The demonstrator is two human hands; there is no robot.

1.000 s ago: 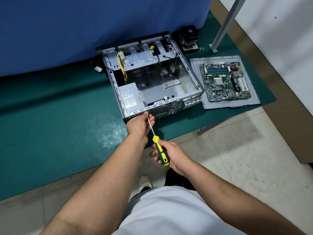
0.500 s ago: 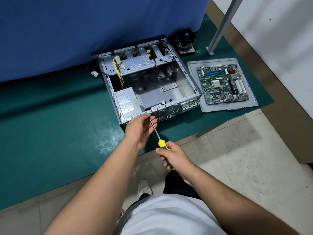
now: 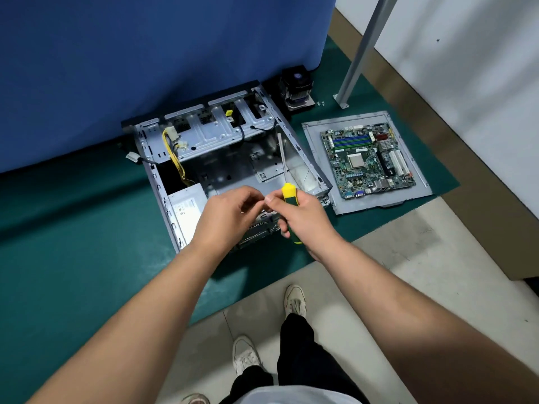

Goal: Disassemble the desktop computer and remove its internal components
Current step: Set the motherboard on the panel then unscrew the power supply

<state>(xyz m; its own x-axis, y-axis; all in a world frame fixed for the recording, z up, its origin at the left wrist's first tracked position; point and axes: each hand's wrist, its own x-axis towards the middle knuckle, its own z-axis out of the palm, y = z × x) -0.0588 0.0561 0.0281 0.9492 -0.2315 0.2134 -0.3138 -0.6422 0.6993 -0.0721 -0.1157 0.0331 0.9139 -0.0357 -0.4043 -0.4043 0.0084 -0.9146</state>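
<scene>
The desktop case (image 3: 221,170) is lying open on the green mat (image 3: 73,228), against the blue partition (image 3: 145,53), with its rear panel facing the person at the mat's near edge. The motherboard (image 3: 367,160) is already out and resting on a grey panel (image 3: 420,182) at 3 o'clock from the case; a cooler fan (image 3: 297,88) is sitting at 1 o'clock, beside it. The power supply (image 3: 188,211) is remaining inside, in the near-left corner of the case, with yellow cabling (image 3: 172,153) running toward 12 o'clock behind it. The right hand (image 3: 303,217) is wrapping the green-and-yellow handle of a screwdriver (image 3: 287,185), its shaft pointing toward 12 o'clock over the case interior, clear of any fastener. The left hand (image 3: 230,214) is pinching thumb against fingertips just beside the right thumb; whether a screw is sitting in that pinch cannot be told. Both hands are hovering above the rear panel. Judgement: the step in hand is freeing the power supply. That unit is lying at 9 o'clock from the left hand, directly beside it, long axis running 6 to 12 o'clock, so the left hand is the nearer for lifting it. Any remaining rear fasteners are hidden beneath the hands.
</scene>
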